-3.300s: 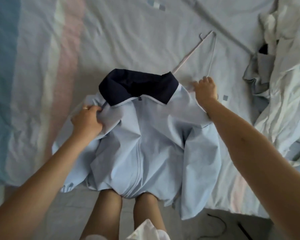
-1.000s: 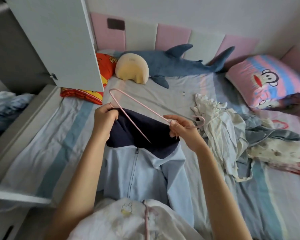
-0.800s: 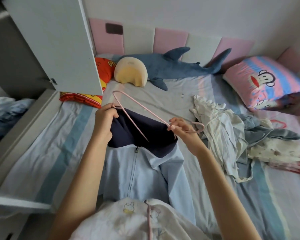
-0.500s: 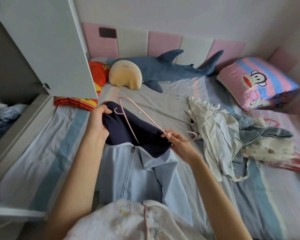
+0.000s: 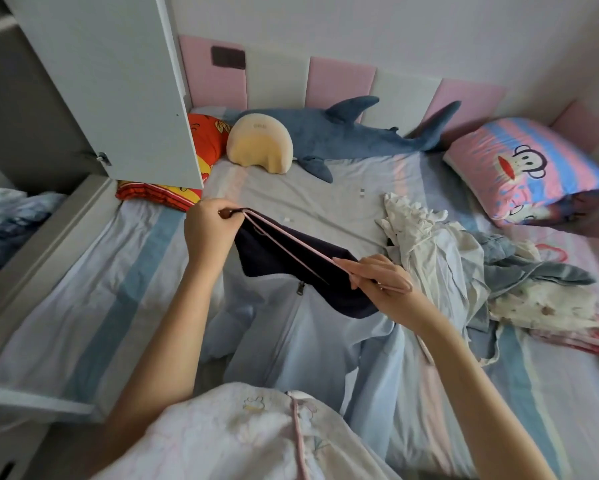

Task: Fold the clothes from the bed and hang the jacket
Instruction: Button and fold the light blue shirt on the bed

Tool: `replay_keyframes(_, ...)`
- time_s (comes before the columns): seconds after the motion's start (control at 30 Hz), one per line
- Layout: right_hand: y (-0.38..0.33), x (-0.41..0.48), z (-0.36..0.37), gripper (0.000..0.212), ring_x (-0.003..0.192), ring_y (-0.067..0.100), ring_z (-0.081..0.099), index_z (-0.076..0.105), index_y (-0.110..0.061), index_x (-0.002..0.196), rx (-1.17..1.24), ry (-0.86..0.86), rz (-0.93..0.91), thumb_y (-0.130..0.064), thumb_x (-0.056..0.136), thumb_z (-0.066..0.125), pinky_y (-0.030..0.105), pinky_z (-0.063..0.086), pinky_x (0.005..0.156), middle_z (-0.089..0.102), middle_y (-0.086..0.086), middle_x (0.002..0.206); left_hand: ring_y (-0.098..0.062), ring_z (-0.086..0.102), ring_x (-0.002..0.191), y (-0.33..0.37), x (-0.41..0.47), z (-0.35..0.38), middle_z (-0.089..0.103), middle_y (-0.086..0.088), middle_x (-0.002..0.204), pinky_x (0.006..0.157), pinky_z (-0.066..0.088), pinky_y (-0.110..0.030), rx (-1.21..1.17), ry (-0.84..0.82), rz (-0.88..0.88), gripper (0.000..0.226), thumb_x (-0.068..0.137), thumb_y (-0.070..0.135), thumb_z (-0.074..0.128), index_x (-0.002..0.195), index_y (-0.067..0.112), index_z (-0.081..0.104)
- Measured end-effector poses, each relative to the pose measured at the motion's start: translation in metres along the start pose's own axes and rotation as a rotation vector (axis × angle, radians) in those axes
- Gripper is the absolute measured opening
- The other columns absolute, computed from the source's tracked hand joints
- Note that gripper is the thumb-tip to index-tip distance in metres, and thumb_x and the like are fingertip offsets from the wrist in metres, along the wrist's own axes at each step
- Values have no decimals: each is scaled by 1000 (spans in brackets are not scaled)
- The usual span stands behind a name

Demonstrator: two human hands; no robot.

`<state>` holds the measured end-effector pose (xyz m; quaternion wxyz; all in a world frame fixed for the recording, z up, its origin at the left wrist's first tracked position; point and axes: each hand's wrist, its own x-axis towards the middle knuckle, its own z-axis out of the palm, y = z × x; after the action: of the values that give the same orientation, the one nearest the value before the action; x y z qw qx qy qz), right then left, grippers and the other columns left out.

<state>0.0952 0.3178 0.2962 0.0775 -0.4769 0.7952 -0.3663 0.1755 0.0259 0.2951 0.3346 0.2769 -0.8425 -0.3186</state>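
- Pale-blue zip-front jacket with navy collar [image 5: 301,341]: front up on the striped bed sheet [image 5: 93,306], body draped toward the near edge, collar lifted.
- My left hand [image 5: 209,233]: fingers curled, pinching the collar edge together with one end of the thin pink wire hanger [image 5: 291,245].
- My right hand [image 5: 377,285]: fingers closed round the hanger's hook end; the hanger spans the collar.
- Heap of crumpled pale clothes [image 5: 429,258]: on the bed, just right of the jacket.
- Blue plush shark [image 5: 343,133]: along the headboard, farthest back.
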Motion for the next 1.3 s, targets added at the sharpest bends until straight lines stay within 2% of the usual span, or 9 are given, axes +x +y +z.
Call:
replay_keyframes(0.27, 0, -1, 9, 37, 99, 10, 52, 64, -41, 117, -414, -89, 177, -29, 93, 38, 43, 22, 107, 60, -26, 80, -18, 66, 74, 14, -1, 1, 73, -8, 79, 70, 48, -24, -92, -47, 10, 15, 72, 3, 67, 84, 4, 76)
replay_keyframes(0.4, -29, 34, 4, 25, 80, 19, 59, 69, -27, 70, -716, 96, -81, -38, 83, 50, 35, 25, 80, 68, -11, 68, -13, 63, 70, 50, -10, 14, 72, -6, 78, 67, 46, -16, -153, -91, 102, 13, 72, 5, 69, 83, 4, 75)
replay_keyframes(0.47, -48, 54, -1, 26, 72, 17, 59, 66, -20, 69, -549, -56, -28, -33, 87, 53, 33, 36, 75, 68, -5, 69, -11, 62, 67, 65, -14, 17, 72, -6, 76, 65, 48, -19, -197, -94, 145, 14, 72, 7, 69, 83, 3, 75)
replay_keyframes(0.57, -58, 77, -14, 24, 50, 19, 53, 62, -11, 74, 13, -241, 418, -20, 94, 52, 32, 47, 57, 59, 4, 58, -3, 62, 68, 71, -13, 12, 72, -2, 79, 67, 49, -13, -267, -156, 164, 15, 74, 4, 70, 88, 5, 76)
replay_keyframes(0.67, -63, 84, -32, 27, 41, 15, 41, 63, -9, 71, 132, -178, 423, -15, 95, 52, 24, 37, 44, 47, 0, 49, 0, 59, 80, 56, -8, 3, 64, 8, 90, 78, 50, -19, -235, -374, 90, 27, 76, 24, 77, 101, 17, 71)
replay_keyframes(0.8, -63, 101, -55, 34, 34, 4, 26, 61, -9, 65, 369, 63, 433, -21, 97, 54, 14, 22, 35, 35, -12, 38, -5, 56, 100, 47, -2, -14, 56, 7, 107, 85, 47, -21, -450, -336, -71, 46, 77, 58, 61, 113, 28, 55)
replay_keyframes(0.93, -68, 111, -58, 34, 35, 5, 29, 60, -9, 65, 322, 43, 448, -26, 94, 59, 14, 24, 35, 36, -11, 38, -10, 57, 102, 67, -21, 0, 56, 12, 103, 86, 49, -23, -555, -559, -202, 10, 100, 34, 44, 104, 26, 50)
replay_keyframes(1.2, -77, 102, -71, 37, 37, 7, 28, 57, -7, 65, 347, -69, 360, -21, 99, 50, 15, 23, 37, 37, -8, 42, -31, 59, 106, 73, -23, 0, 65, -19, 113, 96, 45, -43, -788, -536, -395, 56, 83, 56, 60, 110, 8, 64)
replay_keyframes(1.3, -86, 98, -66, 35, 38, 7, 26, 59, -9, 66, 316, -74, 374, -27, 96, 56, 16, 22, 36, 35, -9, 42, -29, 55, 96, 77, -18, -10, 60, -20, 100, 89, 43, -42, -895, -493, -346, 41, 89, 35, 62, 104, -2, 61)
